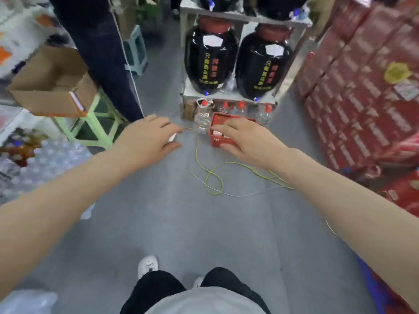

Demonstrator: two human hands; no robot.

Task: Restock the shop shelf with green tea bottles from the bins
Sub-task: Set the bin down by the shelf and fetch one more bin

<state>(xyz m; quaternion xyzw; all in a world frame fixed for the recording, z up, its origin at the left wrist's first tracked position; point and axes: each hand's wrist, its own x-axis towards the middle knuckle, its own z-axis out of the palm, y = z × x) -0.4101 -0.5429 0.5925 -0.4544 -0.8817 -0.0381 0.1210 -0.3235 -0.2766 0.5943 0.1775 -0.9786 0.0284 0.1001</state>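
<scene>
Both my arms reach forward over a grey shop floor. My left hand (150, 137) hangs with relaxed fingers and holds nothing. My right hand (246, 141) is stretched out in front of a small red basket (215, 141) on the floor, fingers spread, gripping nothing that I can see. No green tea bottles or bins show in this view. Clear plastic bottles with red caps (203, 118) stand behind the basket.
Two large black jars (210, 57) sit on a low rack straight ahead. Red cartons (367, 91) are stacked on the right. At left, a cardboard box (52, 85) rests on a green stool, beside wrapped water packs (49, 162). A person's dark-trousered leg (106, 60) stands nearby. A yellow-green cord (213, 180) loops over the floor.
</scene>
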